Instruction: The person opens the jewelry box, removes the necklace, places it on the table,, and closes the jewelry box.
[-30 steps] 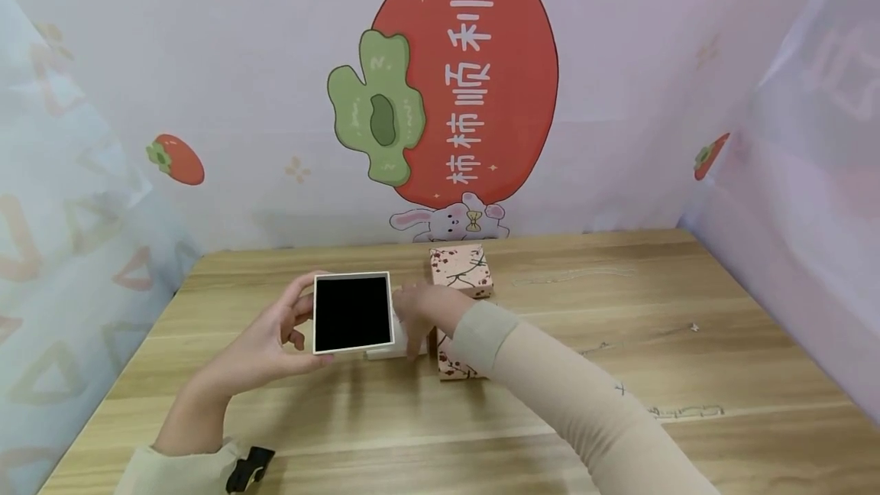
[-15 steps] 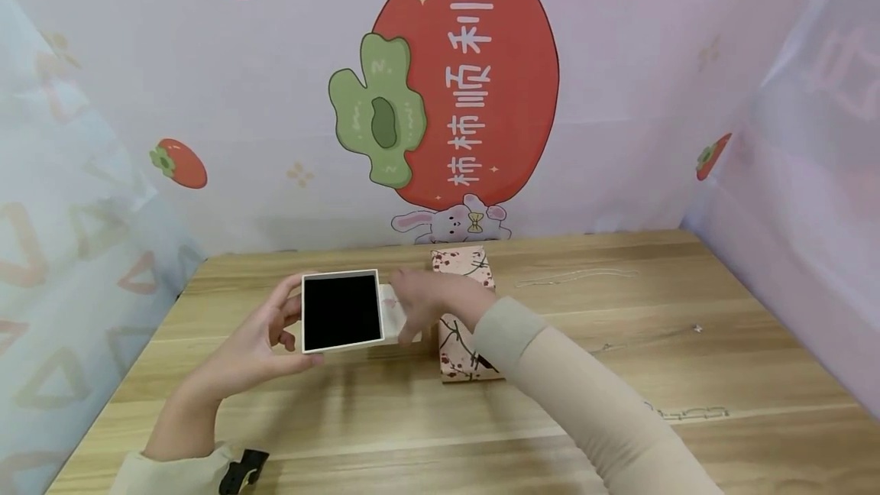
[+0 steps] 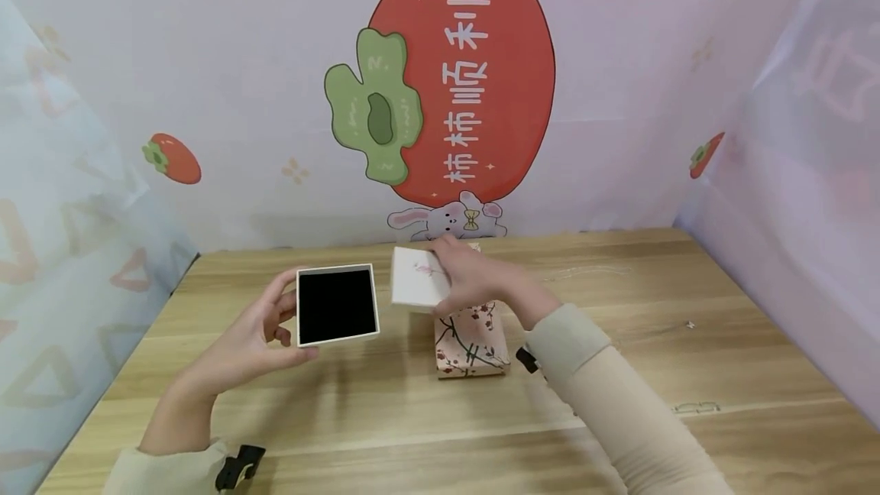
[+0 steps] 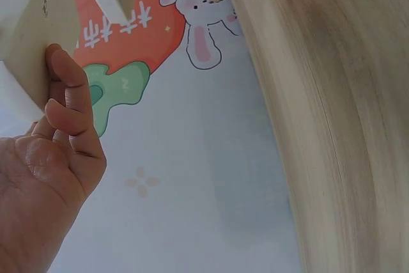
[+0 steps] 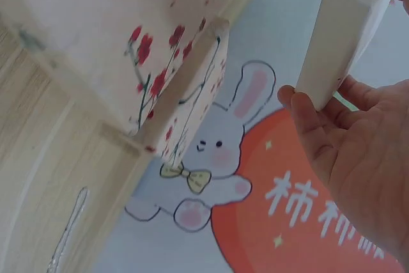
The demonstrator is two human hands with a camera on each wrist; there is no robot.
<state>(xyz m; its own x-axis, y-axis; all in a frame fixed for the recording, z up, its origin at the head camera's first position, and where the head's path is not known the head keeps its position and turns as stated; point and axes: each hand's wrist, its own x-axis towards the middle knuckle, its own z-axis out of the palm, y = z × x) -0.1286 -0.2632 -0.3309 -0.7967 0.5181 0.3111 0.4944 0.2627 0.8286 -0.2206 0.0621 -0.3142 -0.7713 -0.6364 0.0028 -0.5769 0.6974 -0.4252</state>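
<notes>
My left hand (image 3: 257,338) holds a small square white box (image 3: 337,304) by its left side, thumb along the near edge and fingers behind. Its black-lined inside faces the head camera. To the right, my right hand (image 3: 474,277) grips a white lid (image 3: 415,277) with a pink print, raised above the table and apart from the box. In the right wrist view, fingers and thumb hold the lid (image 5: 335,36) by opposite edges. The left wrist view shows the outer side of the box (image 4: 32,36) against my curled fingers.
Pink blossom-patterned boxes (image 3: 470,346) stand on the wooden table (image 3: 385,434) beneath my right hand, partly hidden by it. Thin chains lie to the right, among them a silver necklace (image 3: 587,273) and a bracelet (image 3: 697,407). A printed cloth backdrop (image 3: 275,98) rises behind.
My right hand has picked up the white lid from behind the box and raised it to the right. The left hand has shifted slightly left with the box.
</notes>
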